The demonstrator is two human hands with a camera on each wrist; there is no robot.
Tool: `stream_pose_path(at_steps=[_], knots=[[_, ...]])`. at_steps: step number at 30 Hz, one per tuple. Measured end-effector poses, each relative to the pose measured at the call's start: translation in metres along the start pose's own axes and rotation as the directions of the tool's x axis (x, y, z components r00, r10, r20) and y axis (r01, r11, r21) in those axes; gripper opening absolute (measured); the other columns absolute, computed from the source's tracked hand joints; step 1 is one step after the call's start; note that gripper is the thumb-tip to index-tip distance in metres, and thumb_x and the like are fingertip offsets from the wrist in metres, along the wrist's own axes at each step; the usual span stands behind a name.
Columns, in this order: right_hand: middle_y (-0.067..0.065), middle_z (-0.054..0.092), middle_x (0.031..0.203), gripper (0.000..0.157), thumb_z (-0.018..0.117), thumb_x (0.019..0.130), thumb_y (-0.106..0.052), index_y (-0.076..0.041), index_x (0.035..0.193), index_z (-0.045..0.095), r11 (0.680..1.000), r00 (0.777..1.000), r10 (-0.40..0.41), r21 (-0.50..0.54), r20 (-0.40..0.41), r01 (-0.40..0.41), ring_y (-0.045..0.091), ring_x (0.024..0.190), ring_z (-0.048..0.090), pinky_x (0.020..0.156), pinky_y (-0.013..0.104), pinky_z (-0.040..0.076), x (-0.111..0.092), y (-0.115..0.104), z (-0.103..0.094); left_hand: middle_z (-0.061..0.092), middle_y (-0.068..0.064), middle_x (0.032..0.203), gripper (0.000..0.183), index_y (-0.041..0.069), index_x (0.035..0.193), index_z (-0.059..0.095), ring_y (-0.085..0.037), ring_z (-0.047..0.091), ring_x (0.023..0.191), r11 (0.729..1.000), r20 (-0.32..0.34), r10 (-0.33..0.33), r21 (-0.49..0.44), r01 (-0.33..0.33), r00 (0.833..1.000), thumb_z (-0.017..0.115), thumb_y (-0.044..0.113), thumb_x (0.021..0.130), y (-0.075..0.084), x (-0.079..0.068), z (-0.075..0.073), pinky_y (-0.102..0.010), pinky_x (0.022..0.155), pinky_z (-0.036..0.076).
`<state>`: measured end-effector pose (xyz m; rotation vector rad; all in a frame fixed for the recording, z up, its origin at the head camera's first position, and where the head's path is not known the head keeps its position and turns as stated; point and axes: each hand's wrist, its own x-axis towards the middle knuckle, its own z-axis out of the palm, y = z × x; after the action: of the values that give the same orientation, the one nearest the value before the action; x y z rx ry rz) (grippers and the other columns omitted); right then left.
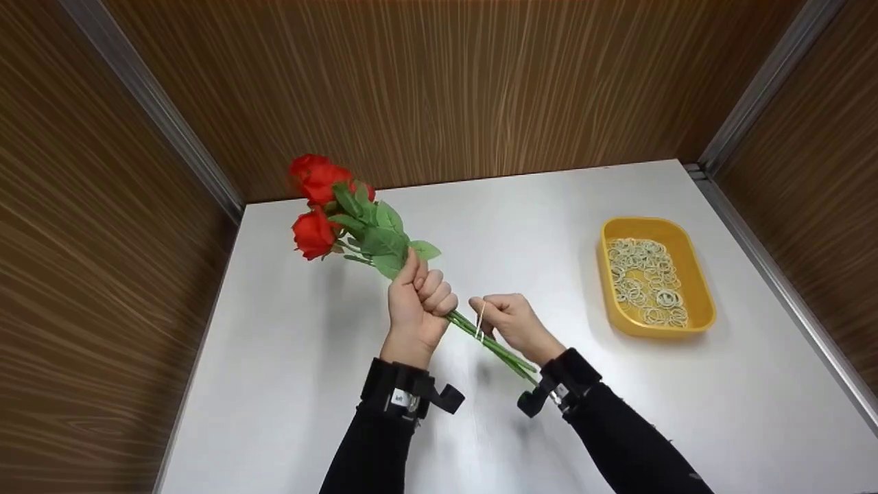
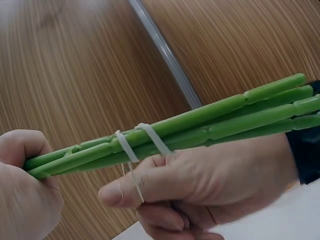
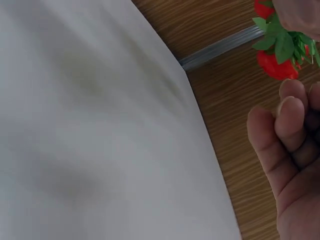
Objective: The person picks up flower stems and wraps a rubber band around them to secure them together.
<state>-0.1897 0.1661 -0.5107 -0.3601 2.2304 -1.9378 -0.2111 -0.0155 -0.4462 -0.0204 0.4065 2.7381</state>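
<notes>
A bunch of red roses [image 1: 315, 234] with green leaves [image 1: 384, 241] slants over the table, blooms toward the far left. My left hand [image 1: 420, 305] grips it below the leaves, fingers wrapped round the stems. The bare green stems [image 2: 225, 120] run out past that fist toward the right wrist. A pale rubber band [image 2: 155, 139] passes round the stems in two turns, and a loop of it stretches out to my right hand [image 1: 520, 325]. The right thumb and index finger pinch that loop beside the stems. In the right wrist view the curled right fingers [image 3: 289, 120] show below the blooms.
On the right of the white table [image 1: 288, 384] stands a yellow tray [image 1: 651, 329] with many pale rubber bands [image 1: 641, 264] in it. Wood-grain panels [image 1: 439, 89] with metal edge strips enclose the table at the back and both sides.
</notes>
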Motion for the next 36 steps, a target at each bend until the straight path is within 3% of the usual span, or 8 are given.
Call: stream_pose_path(at_steps=[5,10,13,16,19,24,28,36], knots=[[0.003,0.058,0.055,0.059,0.055,0.107,-0.039,0.004,0.067,0.054,0.981,0.992,0.123,0.152,0.015,-0.124,0.015,0.046,0.055,0.053,0.025,0.048,-0.017,0.011,0.032,0.022,0.006,0.049,0.057,0.015,0.06,0.032,-0.006,0.016,0.04,0.975,-0.069,0.204,-0.079,-0.21,0.976,0.036,0.039,0.112,-0.002,0.004,-0.001,-0.021,0.044,0.011],[0.002,0.056,0.05,0.066,0.055,0.106,-0.04,0.006,0.06,0.053,0.973,0.978,0.194,0.141,-0.07,-0.183,0.012,0.04,0.052,0.046,0.025,0.045,-0.028,0.012,0.053,0.021,0.006,0.049,0.055,0.015,0.063,0.03,-0.008,0.01,0.043,0.91,-0.155,0.396,-0.064,-0.409,0.905,0.033,0.037,0.113,0.0,0.006,-0.007,-0.024,0.046,0.007],[0.0,0.055,0.046,0.062,0.054,0.107,-0.03,0.005,0.056,0.053,0.99,0.979,0.143,0.03,-0.147,-0.14,0.008,0.035,0.048,0.04,0.022,0.04,-0.033,0.006,0.057,0.022,0.006,0.048,0.053,0.015,0.064,0.03,-0.009,0.01,0.044,0.882,-0.19,0.46,-0.015,-0.471,0.867,0.034,0.035,0.113,0.002,0.007,-0.01,-0.024,0.046,0.007],[-0.002,0.053,0.043,0.055,0.055,0.105,-0.018,-0.003,0.052,0.052,0.985,0.974,-0.021,-0.17,-0.225,-0.018,0.004,0.032,0.045,0.035,0.017,0.035,-0.035,0.0,0.056,0.023,0.006,0.048,0.053,0.015,0.064,0.03,-0.008,0.011,0.043,0.863,-0.204,0.5,0.036,-0.504,0.842,0.035,0.034,0.113,0.004,0.007,-0.012,-0.024,0.044,0.007],[-0.004,0.051,0.04,0.05,0.06,0.097,-0.005,-0.012,0.049,0.048,0.881,0.914,-0.291,-0.45,-0.281,0.142,-0.001,0.034,0.042,0.037,0.013,0.028,-0.035,-0.002,0.05,0.024,0.007,0.047,0.053,0.015,0.064,0.03,-0.008,0.012,0.042,0.849,-0.215,0.527,0.086,-0.522,0.822,0.037,0.034,0.113,0.005,0.007,-0.012,-0.024,0.043,0.008],[-0.005,0.045,0.042,0.047,0.066,0.083,0.006,-0.015,0.05,0.042,0.653,0.744,-0.595,-0.722,-0.304,0.228,-0.002,0.042,0.033,0.043,0.013,0.02,-0.033,0.001,0.034,0.024,0.007,0.047,0.053,0.016,0.063,0.031,-0.007,0.014,0.04,0.847,-0.223,0.531,0.137,-0.513,0.817,0.038,0.033,0.112,0.005,0.007,-0.009,-0.023,0.041,0.009],[-0.006,0.044,0.043,0.046,0.066,0.083,0.007,-0.015,0.051,0.042,0.596,0.699,-0.65,-0.771,-0.3,0.223,-0.002,0.045,0.028,0.042,0.014,0.019,-0.031,0.001,0.021,0.023,0.007,0.048,0.053,0.016,0.063,0.031,-0.006,0.016,0.039,0.849,-0.224,0.529,0.161,-0.504,0.819,0.039,0.033,0.112,0.003,0.007,-0.007,-0.023,0.041,0.01],[-0.004,0.045,0.041,0.048,0.068,0.085,0.003,-0.015,0.05,0.04,0.578,0.679,-0.66,-0.795,-0.323,0.184,0.0,0.04,0.031,0.039,0.018,0.02,-0.032,0.001,0.002,0.023,0.008,0.048,0.053,0.016,0.062,0.031,-0.006,0.013,0.041,0.859,-0.216,0.511,0.167,-0.485,0.832,0.04,0.033,0.112,0.002,0.005,-0.004,-0.023,0.041,0.01]])
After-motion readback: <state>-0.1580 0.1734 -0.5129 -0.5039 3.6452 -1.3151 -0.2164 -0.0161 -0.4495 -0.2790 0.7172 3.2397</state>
